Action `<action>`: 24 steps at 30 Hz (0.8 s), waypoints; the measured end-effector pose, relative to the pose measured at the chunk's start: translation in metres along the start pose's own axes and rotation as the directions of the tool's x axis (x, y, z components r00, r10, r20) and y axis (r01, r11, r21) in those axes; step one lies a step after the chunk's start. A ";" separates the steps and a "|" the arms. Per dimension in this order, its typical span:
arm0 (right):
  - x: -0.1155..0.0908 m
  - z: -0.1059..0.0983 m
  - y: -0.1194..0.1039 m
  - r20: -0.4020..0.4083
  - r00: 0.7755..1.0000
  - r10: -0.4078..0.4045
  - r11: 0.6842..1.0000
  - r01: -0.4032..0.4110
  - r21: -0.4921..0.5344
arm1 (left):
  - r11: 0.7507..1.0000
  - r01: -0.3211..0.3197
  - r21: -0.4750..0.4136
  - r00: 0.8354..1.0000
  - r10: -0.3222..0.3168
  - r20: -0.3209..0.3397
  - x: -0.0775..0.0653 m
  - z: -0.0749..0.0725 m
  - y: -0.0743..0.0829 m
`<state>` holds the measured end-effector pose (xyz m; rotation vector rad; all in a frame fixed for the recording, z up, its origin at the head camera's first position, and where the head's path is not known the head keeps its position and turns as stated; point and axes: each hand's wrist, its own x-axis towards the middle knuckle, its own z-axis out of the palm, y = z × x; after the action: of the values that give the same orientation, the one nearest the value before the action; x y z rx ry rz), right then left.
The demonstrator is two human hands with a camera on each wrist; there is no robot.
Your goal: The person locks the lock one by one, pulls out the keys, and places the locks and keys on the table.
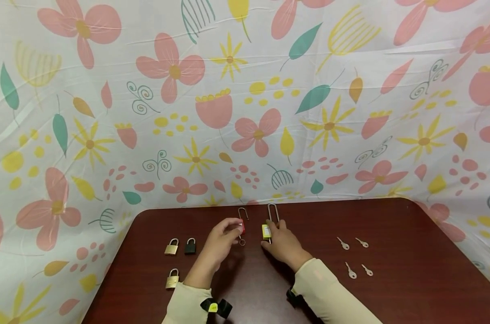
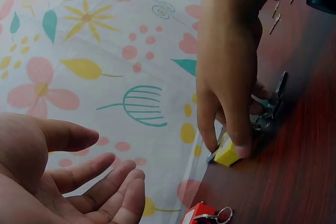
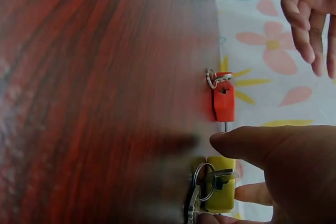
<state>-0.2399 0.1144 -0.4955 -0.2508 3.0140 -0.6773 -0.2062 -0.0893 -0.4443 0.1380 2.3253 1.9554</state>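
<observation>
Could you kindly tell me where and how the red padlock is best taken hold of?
I would probably grip the red padlock by the left and right sides of its block-shaped body, coming from above: it lies flat, its shackle points toward the patterned cloth, and a key with a ring sticks out at the near end.

Red padlock [image 3: 224, 107], head view: small body, its thin metal shackle pointing toward twelve o'clock; one leg enters the body, the other end hangs free at two o'clock, unfastened. A silver key [image 3: 226, 78] with a split ring projects from its six o'clock end. Yellow padlock [image 1: 266, 231]: at three o'clock from the red one, near but apart; pale label, long metal shackle toward twelve o'clock, lower ends partly hidden, fastening indeterminable. Its key ring [image 3: 195, 174] carries metal keys.
</observation>
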 end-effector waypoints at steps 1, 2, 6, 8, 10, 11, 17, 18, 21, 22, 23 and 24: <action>0.001 0.001 0.000 0.000 1.000 0.002 1.000 -0.002 -0.012 | 1.000 0.002 0.002 1.000 -0.002 -0.001 0.001 0.001 0.000; 0.001 0.001 0.000 0.001 1.000 0.004 1.000 -0.004 -0.022 | 1.000 0.002 0.001 1.000 -0.002 0.000 0.001 0.002 0.000; 0.004 0.003 0.002 -0.013 1.000 -0.001 0.999 0.000 -0.047 | 1.000 0.001 -0.016 1.000 0.000 0.022 0.002 0.006 -0.001; 0.005 0.004 0.004 -0.027 1.000 -0.005 0.999 0.004 -0.040 | 0.999 0.004 -0.033 0.999 -0.002 0.035 0.003 0.007 -0.003; 0.005 0.004 0.005 -0.038 0.999 -0.005 1.000 0.005 -0.021 | 0.999 0.008 -0.048 0.999 -0.006 0.042 0.004 0.007 -0.005; 0.005 0.004 0.005 -0.043 0.999 -0.007 1.000 0.007 -0.013 | 0.998 0.010 -0.054 0.999 -0.008 0.043 0.004 0.007 -0.006; 0.004 0.001 0.010 -0.039 0.999 -0.006 0.998 0.008 0.064 | 0.996 0.022 -0.090 0.998 -0.016 0.065 0.006 0.011 -0.010; 0.004 0.001 0.011 -0.034 0.999 0.001 0.996 0.002 0.088 | 0.995 0.023 -0.096 0.997 -0.016 0.070 0.006 0.011 -0.011; 0.004 -0.001 0.014 -0.025 1.000 0.019 0.984 -0.014 0.180 | 0.993 0.028 -0.116 0.997 -0.019 0.078 0.009 0.012 -0.013; 0.004 -0.002 0.015 -0.019 1.000 0.025 0.979 -0.020 0.202 | 0.991 0.034 -0.126 0.997 -0.024 0.078 0.010 0.013 -0.013; 0.004 -0.002 0.016 -0.011 0.999 0.032 0.973 -0.028 0.228 | 0.990 0.036 -0.134 0.997 -0.025 0.078 0.011 0.013 -0.014; 0.004 -0.003 0.016 -0.001 0.999 0.039 0.967 -0.037 0.254 | 0.989 0.037 -0.140 0.996 -0.026 0.080 0.012 0.013 -0.015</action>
<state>-0.2468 0.1293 -0.5001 -0.1795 2.8869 -1.0490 -0.2164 -0.0773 -0.4613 0.1615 2.1200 2.0524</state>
